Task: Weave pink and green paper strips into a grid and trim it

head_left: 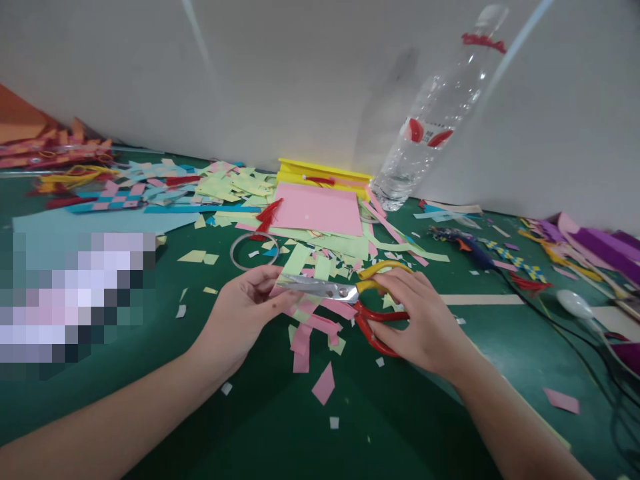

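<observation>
My right hand [417,320] grips a pair of scissors [345,297] with one yellow and one red handle, its fingers through the loops. The steel blades point left and look closed. My left hand [245,313] pinches a small pink paper strip [280,291] right at the blade tips. Under both hands, pink and pale green paper scraps [313,333] lie scattered on the green table [280,427].
A pink sheet [320,209] lies on yellow card [323,175] near the wall, beside a leaning clear plastic bottle [430,127]. A tape ring [254,250] lies left of centre. Woven paper strips [120,197] fill the far left; purple paper, a cable and a braided strip [515,260] lie right.
</observation>
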`<state>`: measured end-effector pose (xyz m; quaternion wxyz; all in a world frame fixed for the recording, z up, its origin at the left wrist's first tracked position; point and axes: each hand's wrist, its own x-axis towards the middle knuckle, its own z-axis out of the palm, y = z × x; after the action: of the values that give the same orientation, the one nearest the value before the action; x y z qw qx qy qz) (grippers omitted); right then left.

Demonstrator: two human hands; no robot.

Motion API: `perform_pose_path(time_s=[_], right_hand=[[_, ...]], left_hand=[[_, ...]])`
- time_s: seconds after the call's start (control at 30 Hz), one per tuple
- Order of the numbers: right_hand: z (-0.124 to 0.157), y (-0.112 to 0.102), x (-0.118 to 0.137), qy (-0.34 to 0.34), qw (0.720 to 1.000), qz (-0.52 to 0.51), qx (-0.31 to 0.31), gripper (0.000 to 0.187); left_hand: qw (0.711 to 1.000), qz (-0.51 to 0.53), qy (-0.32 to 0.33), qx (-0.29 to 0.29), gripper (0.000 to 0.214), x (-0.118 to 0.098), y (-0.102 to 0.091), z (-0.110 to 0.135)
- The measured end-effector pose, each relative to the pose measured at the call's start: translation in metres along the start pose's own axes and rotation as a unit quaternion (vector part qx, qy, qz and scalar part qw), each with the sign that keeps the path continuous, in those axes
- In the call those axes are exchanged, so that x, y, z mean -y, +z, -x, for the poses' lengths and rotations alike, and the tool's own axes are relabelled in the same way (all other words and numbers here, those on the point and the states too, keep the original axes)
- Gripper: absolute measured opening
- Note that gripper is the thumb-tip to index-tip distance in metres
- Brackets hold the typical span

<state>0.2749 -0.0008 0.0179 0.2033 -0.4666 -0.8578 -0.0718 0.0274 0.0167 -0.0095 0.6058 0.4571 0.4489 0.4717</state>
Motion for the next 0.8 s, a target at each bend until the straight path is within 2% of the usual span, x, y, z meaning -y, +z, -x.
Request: perform_pose_path(time_s=[0.2,0.8], right_hand=[[0.0015,-0.0017,-0.0014,0.006,1.0,0.009,-0.017,0.039],[0.0024,-0.0003,-0.0082,0.006,1.0,0.002,-0.002,0.041]], left_hand=[[1.0,0.012,0.002,-0.02,0.021,-0.0022,0.0,0.0007],[0.998,0.038,-0.023,-0.046,0.023,-0.0073,-0.0004,0.0018]])
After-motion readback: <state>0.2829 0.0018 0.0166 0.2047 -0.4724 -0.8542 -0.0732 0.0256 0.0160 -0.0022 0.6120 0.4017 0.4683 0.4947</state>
